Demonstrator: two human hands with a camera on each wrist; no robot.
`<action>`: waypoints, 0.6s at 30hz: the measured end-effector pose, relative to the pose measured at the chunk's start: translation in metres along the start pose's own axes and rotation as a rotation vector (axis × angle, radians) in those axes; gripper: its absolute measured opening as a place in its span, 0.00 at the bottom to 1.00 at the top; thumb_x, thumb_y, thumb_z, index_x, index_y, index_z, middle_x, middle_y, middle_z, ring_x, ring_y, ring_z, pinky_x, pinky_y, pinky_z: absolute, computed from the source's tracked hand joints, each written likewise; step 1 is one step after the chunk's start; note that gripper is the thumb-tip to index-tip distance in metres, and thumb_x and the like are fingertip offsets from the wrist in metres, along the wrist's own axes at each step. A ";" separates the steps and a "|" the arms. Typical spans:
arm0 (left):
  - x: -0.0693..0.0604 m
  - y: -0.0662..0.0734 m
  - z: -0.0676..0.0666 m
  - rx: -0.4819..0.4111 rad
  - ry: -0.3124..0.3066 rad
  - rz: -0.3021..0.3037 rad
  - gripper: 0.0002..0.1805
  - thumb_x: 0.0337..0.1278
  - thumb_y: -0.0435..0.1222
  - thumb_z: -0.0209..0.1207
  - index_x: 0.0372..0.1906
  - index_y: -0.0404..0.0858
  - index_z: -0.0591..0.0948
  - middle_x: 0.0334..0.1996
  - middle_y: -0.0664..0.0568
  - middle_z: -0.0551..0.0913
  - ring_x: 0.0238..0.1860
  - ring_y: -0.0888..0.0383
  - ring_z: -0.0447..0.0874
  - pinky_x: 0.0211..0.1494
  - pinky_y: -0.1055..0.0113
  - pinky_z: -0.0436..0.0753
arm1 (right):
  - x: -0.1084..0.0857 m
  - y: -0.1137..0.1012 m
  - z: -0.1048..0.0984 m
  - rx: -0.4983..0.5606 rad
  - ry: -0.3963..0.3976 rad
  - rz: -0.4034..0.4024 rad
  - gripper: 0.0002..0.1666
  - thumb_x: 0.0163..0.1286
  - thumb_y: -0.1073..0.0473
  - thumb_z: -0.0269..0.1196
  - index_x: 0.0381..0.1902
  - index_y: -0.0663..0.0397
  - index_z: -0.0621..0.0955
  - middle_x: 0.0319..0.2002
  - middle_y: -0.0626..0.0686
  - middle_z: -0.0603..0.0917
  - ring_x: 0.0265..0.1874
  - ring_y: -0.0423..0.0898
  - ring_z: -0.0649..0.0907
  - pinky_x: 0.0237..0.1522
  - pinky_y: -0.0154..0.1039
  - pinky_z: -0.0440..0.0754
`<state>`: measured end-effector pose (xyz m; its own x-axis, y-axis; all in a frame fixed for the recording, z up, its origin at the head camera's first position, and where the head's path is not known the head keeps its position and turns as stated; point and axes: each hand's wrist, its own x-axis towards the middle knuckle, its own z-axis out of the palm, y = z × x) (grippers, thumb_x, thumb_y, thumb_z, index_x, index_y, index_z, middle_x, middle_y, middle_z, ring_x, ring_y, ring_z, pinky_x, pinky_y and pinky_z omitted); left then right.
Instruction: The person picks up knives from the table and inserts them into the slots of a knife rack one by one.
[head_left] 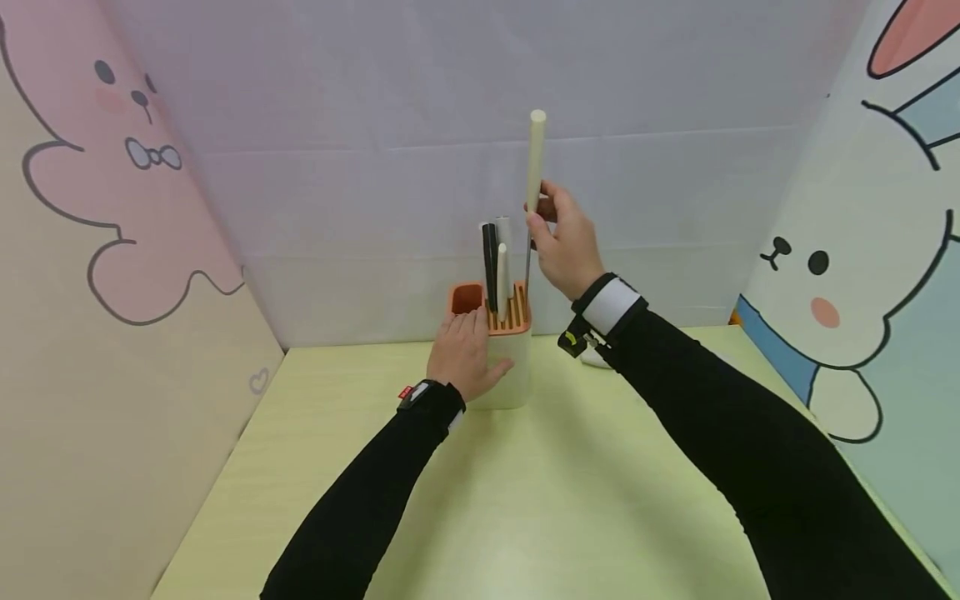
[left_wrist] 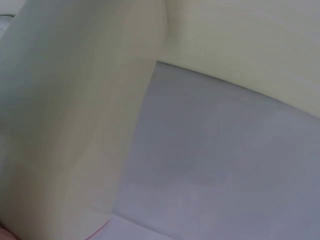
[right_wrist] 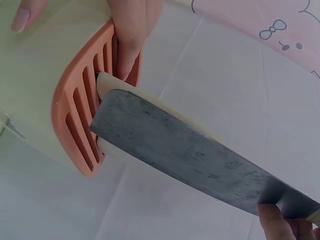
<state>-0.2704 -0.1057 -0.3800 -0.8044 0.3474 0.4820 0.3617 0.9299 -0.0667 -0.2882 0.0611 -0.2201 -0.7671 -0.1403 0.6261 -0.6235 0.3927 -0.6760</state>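
Observation:
A pale knife block [head_left: 513, 375] with an orange slotted top [right_wrist: 62, 107] stands at the back of the table. My left hand [head_left: 461, 354] grips its front left rim, fingers bent over into the opening and thumb against the front. My right hand [head_left: 568, 246] pinches a broad-bladed knife [head_left: 535, 158] where the pale handle meets the blade, handle upward. In the right wrist view the grey blade [right_wrist: 190, 150] points at the slots; whether its tip is inside one cannot be told. The left wrist view shows mostly the block's side [left_wrist: 75, 125].
A black handle [head_left: 490, 262] and several white handles [head_left: 502, 271] stick up from the block. A white object [head_left: 595, 358] lies partly hidden behind the right wrist. A pale wall [head_left: 360, 217] rises behind the table [head_left: 570, 500], with printed panels on both sides.

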 end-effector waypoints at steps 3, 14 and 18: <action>0.000 -0.002 0.004 -0.002 0.023 0.010 0.51 0.51 0.66 0.58 0.67 0.29 0.66 0.60 0.39 0.75 0.61 0.46 0.73 0.72 0.53 0.60 | 0.000 0.001 0.003 0.003 0.000 0.003 0.25 0.76 0.62 0.51 0.68 0.61 0.64 0.50 0.57 0.78 0.45 0.45 0.77 0.44 0.40 0.82; -0.001 0.001 0.005 -0.012 0.059 0.028 0.52 0.48 0.65 0.61 0.66 0.28 0.67 0.59 0.39 0.76 0.59 0.46 0.74 0.70 0.53 0.62 | -0.001 0.010 0.009 -0.024 -0.001 -0.020 0.25 0.76 0.63 0.51 0.68 0.62 0.64 0.50 0.58 0.78 0.48 0.47 0.77 0.44 0.40 0.81; -0.001 0.002 0.006 -0.012 0.051 0.022 0.52 0.48 0.65 0.60 0.67 0.28 0.66 0.59 0.39 0.76 0.60 0.46 0.73 0.71 0.53 0.61 | -0.002 0.012 0.011 -0.012 -0.011 -0.017 0.25 0.76 0.63 0.51 0.68 0.62 0.64 0.51 0.61 0.78 0.48 0.48 0.77 0.43 0.41 0.81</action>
<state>-0.2715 -0.1037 -0.3857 -0.7715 0.3608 0.5241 0.3846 0.9206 -0.0677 -0.2957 0.0558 -0.2334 -0.7578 -0.1576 0.6331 -0.6351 0.4006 -0.6604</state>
